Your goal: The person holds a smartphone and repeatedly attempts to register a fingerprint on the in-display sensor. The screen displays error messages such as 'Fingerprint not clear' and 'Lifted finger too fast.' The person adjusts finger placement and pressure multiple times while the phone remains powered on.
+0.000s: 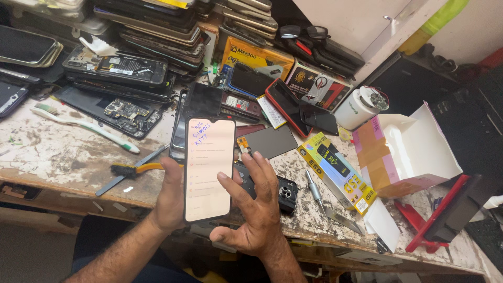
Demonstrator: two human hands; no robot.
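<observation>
left fingers [168, 166] clamped around upright lit phone [209, 170], right fingers [246, 181] spread apart

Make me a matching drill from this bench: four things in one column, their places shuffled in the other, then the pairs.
1 lit phone
2 toothbrush
3 white tub
4 red stand

A far right bench edge
B left, on the worn bench top
C behind the open white box
D held upright in the left hand

Pairs: 1-D, 2-B, 3-C, 4-A
</observation>
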